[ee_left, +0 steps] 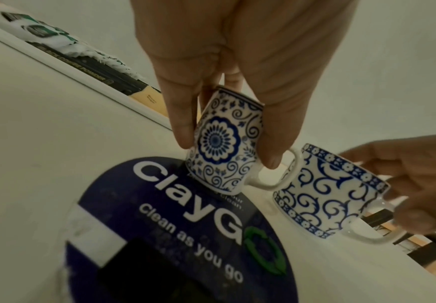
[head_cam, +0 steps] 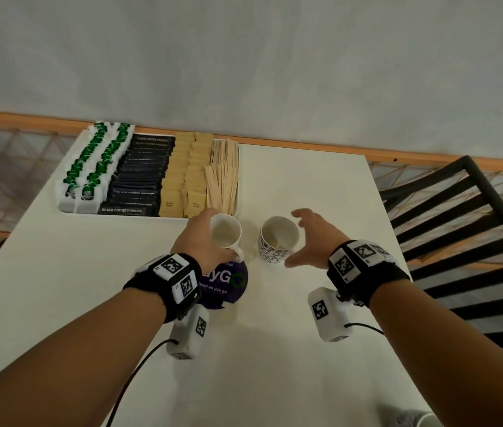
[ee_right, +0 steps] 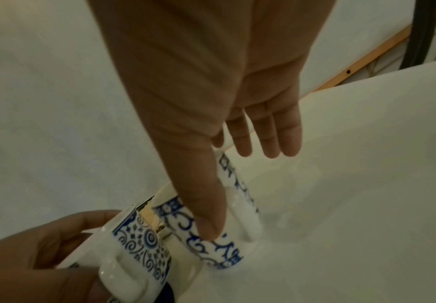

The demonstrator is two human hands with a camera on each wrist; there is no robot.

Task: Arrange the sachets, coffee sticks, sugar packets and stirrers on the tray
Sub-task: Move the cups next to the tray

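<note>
A white tray (head_cam: 151,217) at the table's back left holds rows of green-and-white sachets (head_cam: 96,161), black coffee sticks (head_cam: 142,177), brown sugar packets (head_cam: 187,174) and wooden stirrers (head_cam: 224,177). In front of the tray stand two blue-patterned cups. My left hand (head_cam: 198,238) grips the left cup (ee_left: 224,143) from above by its rim, thumb on one side and fingers on the other. My right hand (head_cam: 312,238) is spread around the right cup (head_cam: 278,238). Its thumb touches the cup's side (ee_right: 227,242) while its fingers stay straight, off the cup.
A round purple sticker (head_cam: 228,285) lies on the white table under the left cup's near edge. A black slatted chair (head_cam: 459,226) stands past the table's right edge. A wall with a wooden rail runs behind the tray.
</note>
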